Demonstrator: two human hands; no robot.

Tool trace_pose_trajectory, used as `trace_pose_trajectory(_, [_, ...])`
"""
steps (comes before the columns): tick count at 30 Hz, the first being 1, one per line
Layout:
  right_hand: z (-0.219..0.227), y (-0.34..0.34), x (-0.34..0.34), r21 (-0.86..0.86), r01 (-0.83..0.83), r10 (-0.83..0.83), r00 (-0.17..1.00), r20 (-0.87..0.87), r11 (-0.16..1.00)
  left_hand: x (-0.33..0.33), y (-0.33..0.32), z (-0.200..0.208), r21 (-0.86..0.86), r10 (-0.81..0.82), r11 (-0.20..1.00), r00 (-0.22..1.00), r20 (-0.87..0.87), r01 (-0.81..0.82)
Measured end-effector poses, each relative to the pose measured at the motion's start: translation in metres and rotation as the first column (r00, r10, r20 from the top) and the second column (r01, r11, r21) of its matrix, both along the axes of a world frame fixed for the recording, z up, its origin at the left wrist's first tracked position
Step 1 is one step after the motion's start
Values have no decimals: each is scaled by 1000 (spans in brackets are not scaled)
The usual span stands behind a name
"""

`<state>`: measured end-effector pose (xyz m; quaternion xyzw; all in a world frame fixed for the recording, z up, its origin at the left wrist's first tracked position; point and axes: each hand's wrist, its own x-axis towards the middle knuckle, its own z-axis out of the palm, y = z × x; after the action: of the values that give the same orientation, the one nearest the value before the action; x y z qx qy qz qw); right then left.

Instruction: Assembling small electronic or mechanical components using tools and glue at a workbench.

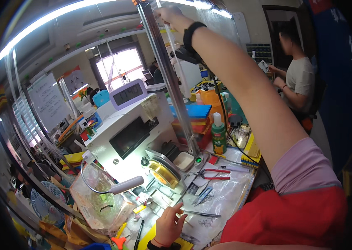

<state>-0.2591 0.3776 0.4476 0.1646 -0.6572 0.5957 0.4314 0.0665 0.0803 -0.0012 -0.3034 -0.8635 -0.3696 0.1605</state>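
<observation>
My right arm reaches far up, and my right hand is at the top of an upright metal post. Its fingers look closed together beside a pale, see-through strand that hangs along the post; what they hold is too small to make out. Low over the worktable, my left hand has its thumb and index finger apart, with nothing visible between them. Close by lie tweezers and a yellow tape-like roll on the white machine. Red-handled pliers rest farther right.
A desk lamp bends over the work spot. On the machine stands a purple digital clock. A green bottle is right of the post, and a plastic-lined box at the left. Another person sits at the back right.
</observation>
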Motion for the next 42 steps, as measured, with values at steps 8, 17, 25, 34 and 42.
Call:
trace_pose_trajectory(8, [-269,2,9,-43,327,-326,945,31,944,-2,6,6,-33,-50,998,997,-51,48])
trace_pose_trajectory(17, [-484,-29,83,-292,55,100,866,489,955,-1,14,6,-45,-49,998,999,5,50])
trace_pose_trajectory(25, [-473,-27,79,-534,-249,500,769,398,808,-5,7,6,-105,-2,994,1000,7,3])
trace_pose_trajectory(34, [-480,-40,77,-466,-214,411,831,376,859,-12,1,4,-105,37,994,998,43,-32])
trace_pose_trajectory(42, [-475,-40,86,-440,-251,444,791,420,862,-11,-1,7,-125,65,990,997,51,-59])
